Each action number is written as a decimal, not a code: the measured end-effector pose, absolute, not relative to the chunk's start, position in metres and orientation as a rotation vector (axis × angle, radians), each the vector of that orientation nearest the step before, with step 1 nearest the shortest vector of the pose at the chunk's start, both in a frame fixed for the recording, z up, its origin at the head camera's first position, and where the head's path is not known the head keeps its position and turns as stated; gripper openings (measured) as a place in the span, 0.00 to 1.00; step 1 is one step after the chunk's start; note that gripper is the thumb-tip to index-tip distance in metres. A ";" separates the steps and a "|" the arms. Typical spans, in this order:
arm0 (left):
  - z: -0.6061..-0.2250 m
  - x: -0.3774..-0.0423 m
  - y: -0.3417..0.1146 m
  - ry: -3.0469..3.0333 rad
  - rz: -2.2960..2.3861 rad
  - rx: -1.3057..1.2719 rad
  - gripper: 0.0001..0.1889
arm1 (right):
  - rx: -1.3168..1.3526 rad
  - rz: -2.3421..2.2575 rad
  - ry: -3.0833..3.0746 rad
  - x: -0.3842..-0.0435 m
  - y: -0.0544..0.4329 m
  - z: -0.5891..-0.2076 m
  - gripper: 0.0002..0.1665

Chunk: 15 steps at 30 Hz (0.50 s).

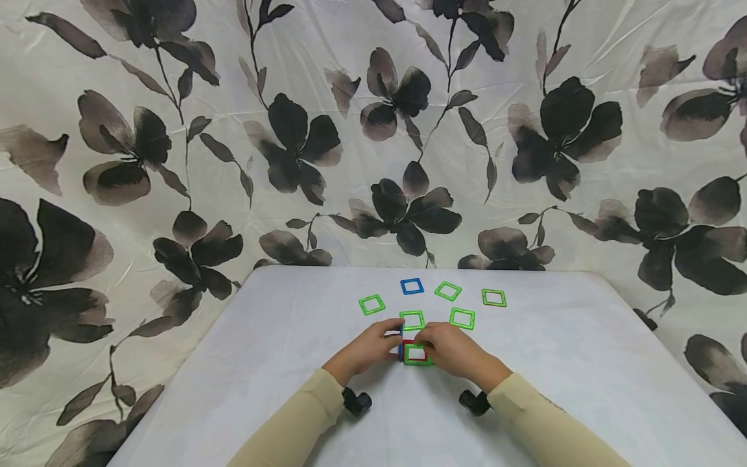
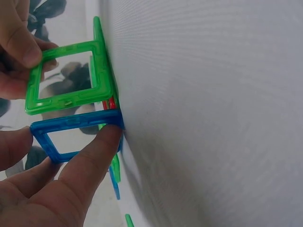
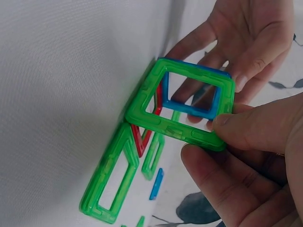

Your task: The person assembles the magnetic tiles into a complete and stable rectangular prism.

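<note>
My left hand (image 1: pixel 369 347) grips a blue square magnetic tile (image 2: pixel 75 122), which stands on edge, with fingers along its side. Opposite it, my right hand (image 1: pixel 456 351) pinches a green square magnetic tile (image 3: pixel 176 132) at an upper corner between thumb and fingers. That green tile is upright too, at the near side of a red square tile (image 3: pixel 138 143) low at the tabletop. The blue tile stands at the red one's left side. Another green tile (image 3: pixel 107 163) lies beside the red tile; in the head view the right hand hides it.
Beyond the hands, loose tiles lie spread on the white table (image 1: pixel 262 363): one blue tile (image 1: pixel 412 281) and several green ones, among them a green tile (image 1: pixel 462 310) and a green tile (image 1: pixel 412 312) close to the fingers. A floral cloth (image 1: pixel 327 214) hangs behind.
</note>
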<state>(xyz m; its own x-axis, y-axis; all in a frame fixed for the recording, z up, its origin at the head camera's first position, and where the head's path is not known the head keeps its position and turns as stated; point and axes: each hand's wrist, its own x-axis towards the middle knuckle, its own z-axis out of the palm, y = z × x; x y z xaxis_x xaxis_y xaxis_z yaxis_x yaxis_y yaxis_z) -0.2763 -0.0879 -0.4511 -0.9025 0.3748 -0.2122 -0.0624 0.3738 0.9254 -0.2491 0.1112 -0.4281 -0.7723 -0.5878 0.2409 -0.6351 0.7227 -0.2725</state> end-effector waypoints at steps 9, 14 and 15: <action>-0.451 -0.276 -0.087 2.247 1.559 0.267 0.25 | 0.997 0.510 -2.780 -0.251 0.110 -0.430 0.10; -0.453 -0.277 -0.087 2.251 1.550 0.268 0.25 | 0.982 0.509 -2.794 -0.252 0.108 -0.431 0.10; -0.454 -0.277 -0.087 2.253 1.546 0.267 0.25 | 0.981 0.507 -2.792 -0.252 0.108 -0.431 0.10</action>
<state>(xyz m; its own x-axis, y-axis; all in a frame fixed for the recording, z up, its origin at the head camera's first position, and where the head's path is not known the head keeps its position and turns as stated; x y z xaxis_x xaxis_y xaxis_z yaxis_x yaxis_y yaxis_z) -0.2773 -0.0871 -0.4538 -0.9044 0.3707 -0.2111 -0.0635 0.3723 0.9259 -0.2522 0.1081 -0.4306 -0.7777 -0.5816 0.2386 -0.6283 0.7307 -0.2669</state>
